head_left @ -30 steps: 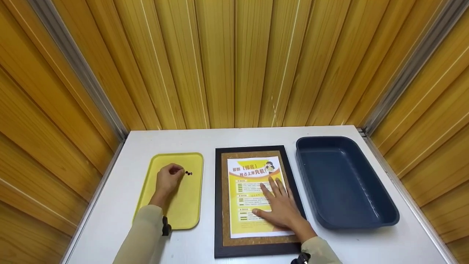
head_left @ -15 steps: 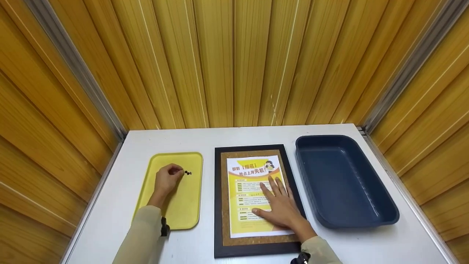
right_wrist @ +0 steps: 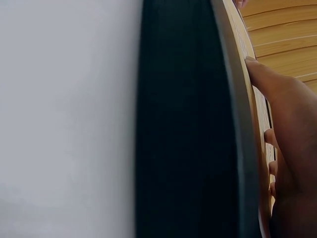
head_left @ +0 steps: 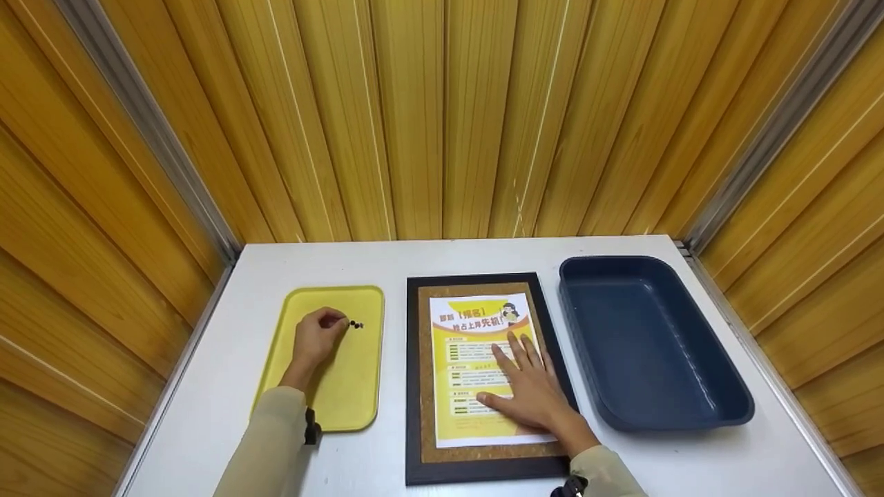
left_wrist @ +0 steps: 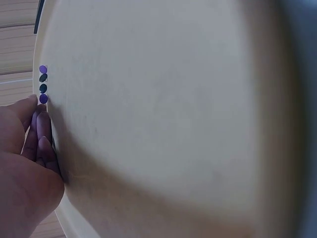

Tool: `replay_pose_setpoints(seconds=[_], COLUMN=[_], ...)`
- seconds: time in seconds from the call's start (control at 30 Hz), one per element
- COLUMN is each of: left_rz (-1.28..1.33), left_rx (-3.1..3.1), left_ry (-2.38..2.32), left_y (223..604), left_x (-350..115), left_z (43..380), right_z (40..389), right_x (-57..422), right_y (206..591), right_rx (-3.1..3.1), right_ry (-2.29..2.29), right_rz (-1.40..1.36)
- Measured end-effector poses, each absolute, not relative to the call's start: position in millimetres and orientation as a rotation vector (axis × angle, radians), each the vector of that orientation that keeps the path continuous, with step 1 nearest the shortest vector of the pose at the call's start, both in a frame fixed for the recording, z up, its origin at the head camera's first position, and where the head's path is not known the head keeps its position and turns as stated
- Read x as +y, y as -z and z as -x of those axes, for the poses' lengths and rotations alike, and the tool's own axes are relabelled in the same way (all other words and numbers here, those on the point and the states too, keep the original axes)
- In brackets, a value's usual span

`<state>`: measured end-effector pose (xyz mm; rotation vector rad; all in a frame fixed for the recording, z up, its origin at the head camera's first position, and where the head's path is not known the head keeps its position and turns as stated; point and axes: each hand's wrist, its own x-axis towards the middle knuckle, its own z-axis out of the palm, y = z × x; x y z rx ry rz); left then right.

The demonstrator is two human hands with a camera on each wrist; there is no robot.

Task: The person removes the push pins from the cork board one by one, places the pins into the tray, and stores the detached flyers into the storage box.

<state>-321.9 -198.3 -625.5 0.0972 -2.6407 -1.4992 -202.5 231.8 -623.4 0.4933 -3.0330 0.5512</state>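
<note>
My left hand (head_left: 318, 338) is over the yellow tray (head_left: 345, 386), thumb and fingertips brought together. They pinch the nearest of several small round pieces, a purple one (left_wrist: 43, 99) that looks like a thumbtack. Beyond it, dark tacks (left_wrist: 43, 88) and another purple tack (left_wrist: 43, 69) continue in a short row. My right hand (head_left: 528, 393) lies flat with spread fingers on a yellow and white printed sheet (head_left: 466, 428), and its thumb (right_wrist: 265, 79) shows in the right wrist view. Beneath the sheet is a cork board (head_left: 426, 386) with a black frame.
A deep dark-blue bin (head_left: 642, 345) stands to the right of the cork board. Everything rests on a white table (head_left: 359, 462). Yellow wood-look panels (head_left: 442, 124) enclose the back and both sides.
</note>
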Motion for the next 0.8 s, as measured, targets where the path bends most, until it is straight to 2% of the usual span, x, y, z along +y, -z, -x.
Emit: replay_pose_setpoints(seconds=[0.8], left_rz=[-0.108], left_rx=[-2.616], left_ry=[1.522], left_y=[628.4], left_x=[-199.1], left_z=[324.6], right_z=[205.4], right_x=[229.4], right_y=[615.6], right_rx=[-3.07], right_ry=[-0.407], right_rz=[-0.523])
